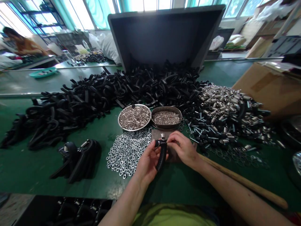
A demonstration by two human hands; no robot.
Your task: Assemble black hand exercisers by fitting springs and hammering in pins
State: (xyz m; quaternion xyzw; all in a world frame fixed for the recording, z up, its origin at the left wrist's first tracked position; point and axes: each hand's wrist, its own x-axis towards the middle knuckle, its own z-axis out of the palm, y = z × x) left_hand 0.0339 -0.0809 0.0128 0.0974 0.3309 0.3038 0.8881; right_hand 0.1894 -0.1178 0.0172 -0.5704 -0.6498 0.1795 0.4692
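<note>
My left hand (147, 161) is closed round a curved black plastic part (161, 155), holding it upright over the green table (28, 169). My right hand (182, 147) pinches at the top end of that same part, fingers pressed together next to a small silver metal sleeve (162, 136) standing on a small dark block (157, 134). What the right fingertips hold, if anything, is too small to make out. Just left of my hands lies a spread of silver washers (128, 150).
Two metal dishes of small silver pins (134, 117) and tiny pieces (166, 117) sit behind my hands. A big heap of black curved parts (113, 91) spills from a dark bin (164, 34). Silver sleeves (225, 110), a wooden stick (246, 183), a cardboard box (270, 86), another person (21, 44) far left.
</note>
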